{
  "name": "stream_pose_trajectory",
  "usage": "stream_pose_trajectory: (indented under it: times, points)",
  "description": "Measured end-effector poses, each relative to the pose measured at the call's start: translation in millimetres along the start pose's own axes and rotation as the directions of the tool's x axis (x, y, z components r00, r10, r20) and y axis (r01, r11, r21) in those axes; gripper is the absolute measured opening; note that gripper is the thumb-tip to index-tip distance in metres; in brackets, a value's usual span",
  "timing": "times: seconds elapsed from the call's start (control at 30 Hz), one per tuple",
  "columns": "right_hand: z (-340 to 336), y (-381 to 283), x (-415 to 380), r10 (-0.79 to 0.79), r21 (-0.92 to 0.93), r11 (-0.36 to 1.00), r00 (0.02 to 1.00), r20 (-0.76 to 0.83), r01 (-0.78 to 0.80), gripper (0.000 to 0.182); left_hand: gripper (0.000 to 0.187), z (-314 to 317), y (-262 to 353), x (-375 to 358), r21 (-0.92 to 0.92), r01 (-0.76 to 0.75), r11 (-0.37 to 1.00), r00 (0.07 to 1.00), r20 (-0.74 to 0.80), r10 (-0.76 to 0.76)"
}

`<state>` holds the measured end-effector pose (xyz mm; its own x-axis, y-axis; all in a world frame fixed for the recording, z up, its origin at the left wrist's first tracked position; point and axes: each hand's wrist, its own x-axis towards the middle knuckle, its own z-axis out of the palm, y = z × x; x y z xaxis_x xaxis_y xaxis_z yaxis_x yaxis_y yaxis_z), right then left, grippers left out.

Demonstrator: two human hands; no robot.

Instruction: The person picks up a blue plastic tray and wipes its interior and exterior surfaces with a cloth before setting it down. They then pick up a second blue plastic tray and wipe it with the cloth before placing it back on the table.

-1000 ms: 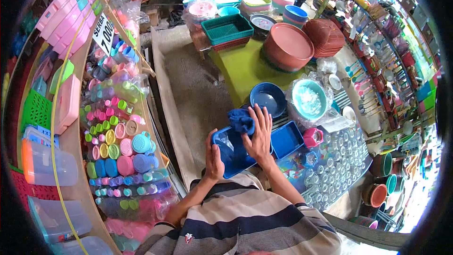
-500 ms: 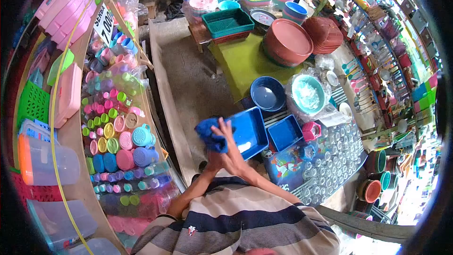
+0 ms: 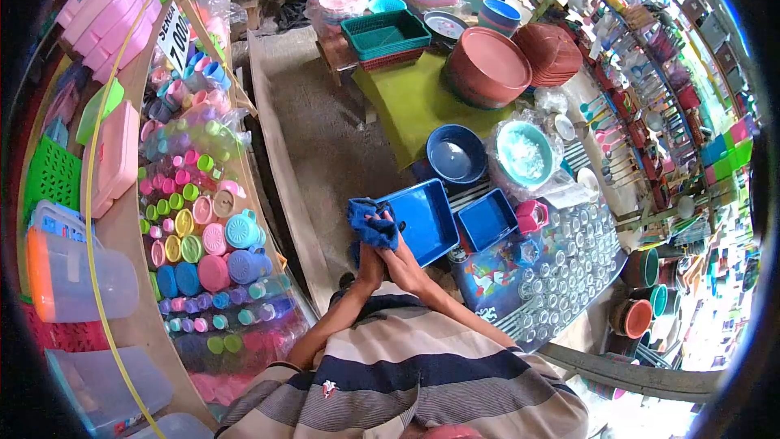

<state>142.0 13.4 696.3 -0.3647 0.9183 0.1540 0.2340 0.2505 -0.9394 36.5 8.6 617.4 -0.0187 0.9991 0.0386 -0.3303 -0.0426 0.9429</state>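
A crumpled blue cloth (image 3: 374, 223) is bunched at the fingertips of both my hands, near the left edge of a blue rectangular tray (image 3: 429, 226). My left hand (image 3: 370, 267) is closed on the cloth from below, its fingers mostly hidden by the fabric. Pressed against it, my right hand (image 3: 400, 262) has its fingers curled over the cloth's near side. A smaller blue tray (image 3: 488, 221) lies just right of the large one. Beyond them sits a round dark-blue basin (image 3: 457, 154).
Left of me, a slanted display holds colorful lidded containers (image 3: 214, 249). At right stand rows of glass jars (image 3: 561, 276), a pink hexagonal container (image 3: 532, 216) and a turquoise basin (image 3: 524, 153). Stacked brown basins (image 3: 491, 65) and green baskets (image 3: 386, 36) stand farther back.
My right hand's fingers, spread over the cloth before, are now curled in against it. The cloth has shifted slightly right, and my hands have come palm to palm lower down.
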Motion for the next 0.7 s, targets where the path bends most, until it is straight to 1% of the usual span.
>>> stream_pose_trajectory:
  times: [0.03,0.07,0.1,0.13,0.2,0.23,0.27,0.3,0.33,0.37,0.4,0.43,0.47,0.5,0.53,0.63,0.67,0.7]
  points:
    - [-0.6,4.1,-4.7,0.003,-0.001,1.0,1.0,-0.003,-0.003,0.051,0.065,-6.7,0.6,6.7,-0.023,0.1,0.995,0.995,0.021,-0.099]
    - [-1.6,8.1,-10.3,-0.001,0.0,1.0,1.0,0.031,0.001,0.055,0.065,-6.9,-0.6,9.4,-0.023,0.104,0.994,0.994,0.024,-0.103]
    - [-4.3,9.4,-13.6,-0.007,0.0,1.0,0.998,0.065,0.007,0.059,0.066,-5.0,4.7,13.7,0.069,0.0,0.998,1.0,0.011,-0.001]
    - [-9.8,3.9,-15.4,-0.005,0.0,1.0,0.998,0.064,0.005,0.059,0.067,-2.1,13.0,17.7,0.162,-0.101,0.981,0.995,0.006,0.102]
    - [-23.3,-13.3,-23.8,-0.078,-0.116,0.988,0.979,0.188,0.101,0.06,0.069,2.2,30.8,20.4,0.346,-0.284,0.894,0.955,0.022,0.295]
    - [-32.4,-33.7,-26.0,-0.107,-0.12,0.983,0.969,0.224,0.137,0.06,0.071,3.0,40.3,20.1,0.435,-0.361,0.825,0.924,0.045,0.381]
    - [-36.9,-46.3,-29.6,-0.103,-0.113,0.985,0.969,0.223,0.13,0.06,0.071,4.8,55.3,23.7,0.439,-0.354,0.826,0.927,0.045,0.373]
    - [-40.8,-55.9,-31.6,-0.043,-0.182,0.979,0.959,0.279,0.096,0.064,0.071,7.7,73.9,30.0,-0.066,-0.137,0.988,0.989,-0.058,0.133]
    - [-41.9,-59.3,-32.9,0.021,-0.253,0.965,0.945,0.328,0.066,0.068,0.071,9.3,83.9,32.6,-0.563,0.097,0.821,0.991,-0.022,-0.133]
    - [-41.1,-58.0,-35.1,0.067,-0.275,0.961,0.949,0.307,0.021,0.075,0.072,12.9,83.1,29.5,-0.504,0.055,0.862,0.997,-0.023,-0.078]
    - [-37.7,-53.7,-37.8,0.072,-0.277,0.961,0.95,0.305,0.016,0.075,0.072,15.4,78.9,22.8,-0.507,0.06,0.86,0.996,-0.021,-0.082]
    - [-34.8,-47.7,-32.6,0.026,-0.251,0.967,0.967,0.254,0.04,0.077,0.072,17.8,71.0,21.4,-0.357,-0.026,0.934,0.999,0.017,0.035]
    - [-32.9,-42.5,-25.6,-0.022,-0.228,0.971,0.979,0.201,0.069,0.078,0.071,19.4,63.3,23.6,-0.202,-0.13,0.971,0.986,0.073,0.147]
    - [-31.5,-47.1,-20.7,-0.072,-0.231,0.967,0.987,0.143,0.104,0.08,0.075,15.2,47.2,22.7,0.276,-0.275,0.921,0.961,0.06,0.269]
    - [-32.1,-47.2,-12.7,-0.074,-0.239,0.965,0.987,0.143,0.107,0.08,0.075,13.4,38.2,21.3,0.27,-0.28,0.921,0.96,0.06,0.274]
    - [-31.4,-37.3,2.7,-0.024,-0.2,0.979,0.998,0.066,0.036,0.078,0.077,6.9,15.8,7.1,0.412,-0.221,0.884,0.974,0.148,0.174]
    - [-30.5,-33.0,-1.7,-0.025,-0.201,0.979,0.998,0.066,0.037,0.078,0.078,2.8,8.5,-0.1,0.462,-0.201,0.864,0.976,0.173,0.135]
    - [-30.6,-31.4,-3.6,0.022,-0.194,0.981,0.996,0.09,-0.005,0.073,0.079,-3.7,-3.2,-5.1,0.511,-0.187,0.839,0.976,0.193,0.1]
